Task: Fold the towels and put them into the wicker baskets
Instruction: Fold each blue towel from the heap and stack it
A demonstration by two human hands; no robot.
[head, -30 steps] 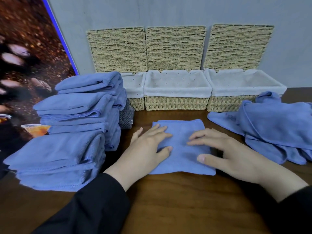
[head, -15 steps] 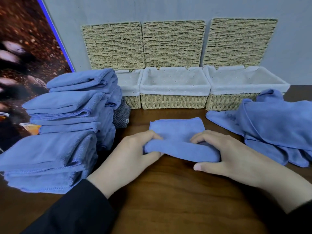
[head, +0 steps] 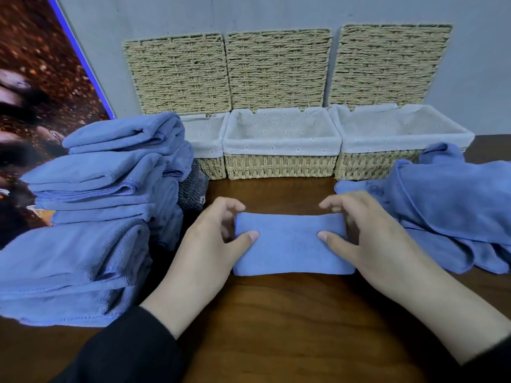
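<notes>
A folded blue towel [head: 293, 244] lies on the wooden table [head: 276, 327], gripped at its ends by the left hand [head: 210, 244] and right hand [head: 367, 239]. Behind stand three lined wicker baskets [head: 280, 164]. Folded towels [head: 91, 217] stack left; unfolded towels [head: 453, 208] lie right.

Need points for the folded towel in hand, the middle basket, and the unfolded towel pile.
folded towel [head: 290, 244], head view, centre of its top face between the thumbs.
middle basket [head: 280, 165], head view, woven front wall below the liner.
unfolded towel pile [head: 453, 205], head view, top layer of the heap.
</notes>
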